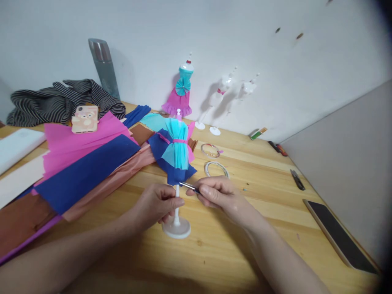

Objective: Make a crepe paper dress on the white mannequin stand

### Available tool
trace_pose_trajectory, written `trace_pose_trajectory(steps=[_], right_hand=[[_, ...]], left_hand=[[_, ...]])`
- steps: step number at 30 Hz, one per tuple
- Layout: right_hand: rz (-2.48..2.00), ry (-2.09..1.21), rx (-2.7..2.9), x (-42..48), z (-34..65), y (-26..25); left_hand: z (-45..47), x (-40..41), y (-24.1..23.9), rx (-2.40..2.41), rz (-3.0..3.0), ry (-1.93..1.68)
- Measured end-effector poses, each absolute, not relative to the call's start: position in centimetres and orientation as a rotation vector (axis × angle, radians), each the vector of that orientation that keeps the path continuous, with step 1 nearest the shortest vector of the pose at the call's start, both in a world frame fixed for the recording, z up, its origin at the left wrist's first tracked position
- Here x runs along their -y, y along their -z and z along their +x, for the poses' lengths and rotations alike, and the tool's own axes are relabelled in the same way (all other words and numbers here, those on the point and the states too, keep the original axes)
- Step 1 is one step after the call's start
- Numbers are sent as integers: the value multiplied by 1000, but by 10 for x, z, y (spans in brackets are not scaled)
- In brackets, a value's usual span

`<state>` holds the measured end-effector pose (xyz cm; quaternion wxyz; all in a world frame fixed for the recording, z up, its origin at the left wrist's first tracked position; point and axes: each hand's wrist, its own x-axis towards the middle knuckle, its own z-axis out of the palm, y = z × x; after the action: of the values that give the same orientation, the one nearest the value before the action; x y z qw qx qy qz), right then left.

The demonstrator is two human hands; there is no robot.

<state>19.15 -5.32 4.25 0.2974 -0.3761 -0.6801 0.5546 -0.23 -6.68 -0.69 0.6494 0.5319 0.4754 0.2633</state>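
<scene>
A small white mannequin stand (pixel 177 228) stands on the wooden table (pixel 251 228), wearing a crepe-paper dress (pixel 176 153) of light blue over dark blue with a pink waistband. My left hand (pixel 157 204) is closed round the stand's thin pole just under the skirt. My right hand (pixel 216 194) pinches a thin dark tool (pixel 189 187), perhaps tweezers or small scissors, whose tip points at the skirt's lower hem. Both forearms reach in from the bottom edge.
Sheets of crepe paper (pixel 82 167) in pink, blue and brown lie at the left, with a phone (pixel 85 119) on them. Striped cloth (pixel 61 100) and a flask (pixel 104 67) sit behind. A dressed mannequin (pixel 182 92), two bare ones (pixel 219 98), tape rolls (pixel 216 167) and a dark tablet (pixel 338 234) are nearby.
</scene>
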Motion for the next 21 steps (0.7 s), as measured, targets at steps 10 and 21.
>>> trace_pose_trajectory(steps=[10, 21], right_hand=[[-1053, -1100, 1933, 49, 195, -45], [-898, -1308, 1365, 22, 203, -16]], left_hand=[[-4, 63, 12, -1053, 1316, -607], [-16, 35, 18, -1171, 1972, -715]])
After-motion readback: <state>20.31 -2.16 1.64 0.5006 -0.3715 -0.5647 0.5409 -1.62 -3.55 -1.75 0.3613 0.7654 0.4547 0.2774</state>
